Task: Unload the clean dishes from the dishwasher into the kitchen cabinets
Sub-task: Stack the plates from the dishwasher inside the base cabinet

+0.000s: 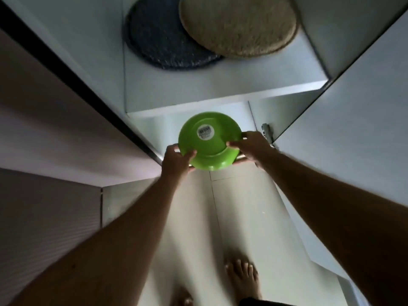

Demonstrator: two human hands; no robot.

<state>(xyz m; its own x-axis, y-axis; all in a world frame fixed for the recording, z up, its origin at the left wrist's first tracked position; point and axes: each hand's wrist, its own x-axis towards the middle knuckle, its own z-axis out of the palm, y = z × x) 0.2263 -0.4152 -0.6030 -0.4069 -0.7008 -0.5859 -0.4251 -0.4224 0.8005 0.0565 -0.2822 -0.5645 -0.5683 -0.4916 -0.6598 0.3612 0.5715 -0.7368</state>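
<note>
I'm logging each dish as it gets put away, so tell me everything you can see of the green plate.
The green plate is round, bright lime green, smooth and glossy, plastic by the look of it. Its underside faces the camera, showing a raised foot ring and a round white label with dark print too blurred to read. Both hands hold it by the rim: the left hand at the lower left edge, the right hand at the right edge. It sits just below a white cabinet shelf. A pale edge shows behind it, possibly another dish.

plate [209, 140] between both hands, two mats [172, 40] on shelf [220, 93] beyond
</note>
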